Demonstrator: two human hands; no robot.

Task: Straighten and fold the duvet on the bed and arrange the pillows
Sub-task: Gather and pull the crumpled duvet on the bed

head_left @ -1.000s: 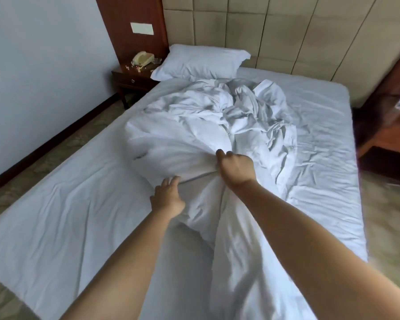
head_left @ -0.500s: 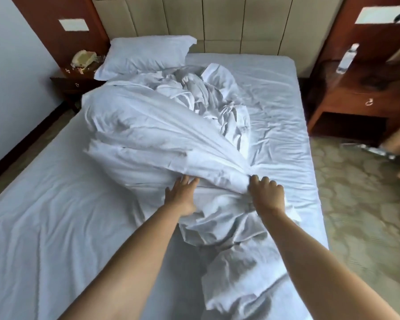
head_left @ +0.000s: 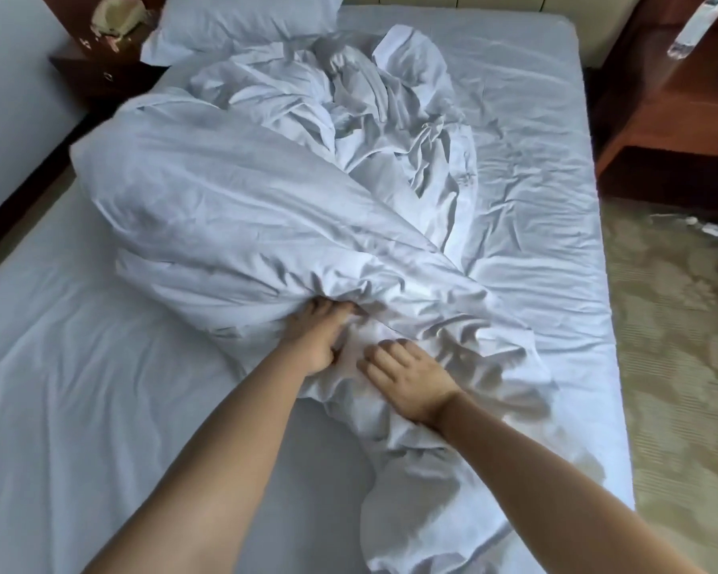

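Left hand (head_left: 318, 339) grips a bunched fold of the duvet (head_left: 241, 209) heaped mid-bed below the pillow (head_left: 241, 22); right hand (head_left: 407, 377) has let go and now lies open on it, likely regripping, so straightening has barely begun.

We record one white duvet (head_left: 233, 209), crumpled in a bulky heap across the middle of the bed (head_left: 79, 387), one end trailing toward the foot; one white pillow (head_left: 241, 22), lying flat at the head, left side.
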